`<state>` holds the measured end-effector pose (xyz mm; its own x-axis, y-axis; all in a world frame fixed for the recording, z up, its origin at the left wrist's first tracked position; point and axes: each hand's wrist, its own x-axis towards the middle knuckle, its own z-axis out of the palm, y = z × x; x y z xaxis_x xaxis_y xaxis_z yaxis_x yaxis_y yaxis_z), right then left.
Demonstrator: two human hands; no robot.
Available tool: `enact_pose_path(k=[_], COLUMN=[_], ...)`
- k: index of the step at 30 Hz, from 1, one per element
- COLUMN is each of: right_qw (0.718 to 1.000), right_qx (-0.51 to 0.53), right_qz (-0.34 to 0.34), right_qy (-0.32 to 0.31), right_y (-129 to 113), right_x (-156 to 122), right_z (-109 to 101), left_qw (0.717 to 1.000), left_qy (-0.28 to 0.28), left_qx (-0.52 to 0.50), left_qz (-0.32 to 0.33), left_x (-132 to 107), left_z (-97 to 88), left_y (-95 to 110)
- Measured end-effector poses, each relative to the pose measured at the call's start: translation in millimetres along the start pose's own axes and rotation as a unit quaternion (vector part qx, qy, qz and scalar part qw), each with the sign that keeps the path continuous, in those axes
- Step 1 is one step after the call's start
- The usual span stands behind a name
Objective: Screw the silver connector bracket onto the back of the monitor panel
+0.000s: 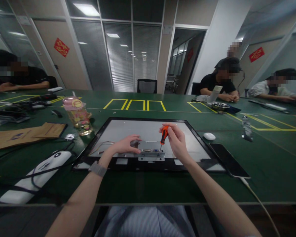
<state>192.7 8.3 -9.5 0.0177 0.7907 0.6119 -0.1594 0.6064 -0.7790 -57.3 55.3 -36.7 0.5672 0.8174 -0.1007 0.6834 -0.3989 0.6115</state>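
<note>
A flat monitor panel [118, 131] with a black frame lies back-up on the green table in front of me. A grey metal cover with connector ports [151, 149] sits at its near middle. My left hand [125, 144] rests flat on the panel, fingers touching the cover's left edge. My right hand [176, 141] grips an orange-handled screwdriver [164, 134], held upright with its tip down at the cover's right side.
A black phone [228, 159] on a white cable lies right of the panel, a white mouse [209, 136] beyond it. A pink-lidded cup [78, 115], brown envelopes [27, 133] and a white power strip [34, 177] lie left. Other people sit at the far left and right.
</note>
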Motion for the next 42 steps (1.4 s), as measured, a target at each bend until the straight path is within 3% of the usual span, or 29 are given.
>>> enact_pose_path(k=[9,18,22,30,34,42], right_qw=[0.998,0.983,0.985,0.997,0.995,0.984], right_qx=[-0.056,-0.132,-0.141,-0.053,-0.081,-0.132], right_qz=[-0.036,-0.098,-0.076,-0.051,-0.054,-0.097], right_qy=[0.001,0.075,0.067,0.03,0.013,0.072], right_y=[-7.9,-8.0,-10.0,-6.5,-9.0,-4.4], right_x=[-3.3,-3.1,-3.2,-1.8,-2.1,-0.7], right_z=[4.4,5.4,2.8,3.6,3.1,2.0], left_qw=[1.0,1.0,1.0,1.0,1.0,1.0], left_qy=[-0.002,-0.006,-0.003,-0.005,-0.002,-0.002], left_qx=[0.004,-0.004,-0.001,0.007,0.004,0.0], left_qz=[-0.008,-0.009,0.0,0.004,0.003,-0.001], left_x=[-1.7,-1.6,-0.6,-0.9,-1.7,1.1], left_z=[-0.4,-1.6,-0.4,-0.4,-0.6,1.2], left_y=[2.0,2.9,-2.0,-1.4,0.9,-4.6])
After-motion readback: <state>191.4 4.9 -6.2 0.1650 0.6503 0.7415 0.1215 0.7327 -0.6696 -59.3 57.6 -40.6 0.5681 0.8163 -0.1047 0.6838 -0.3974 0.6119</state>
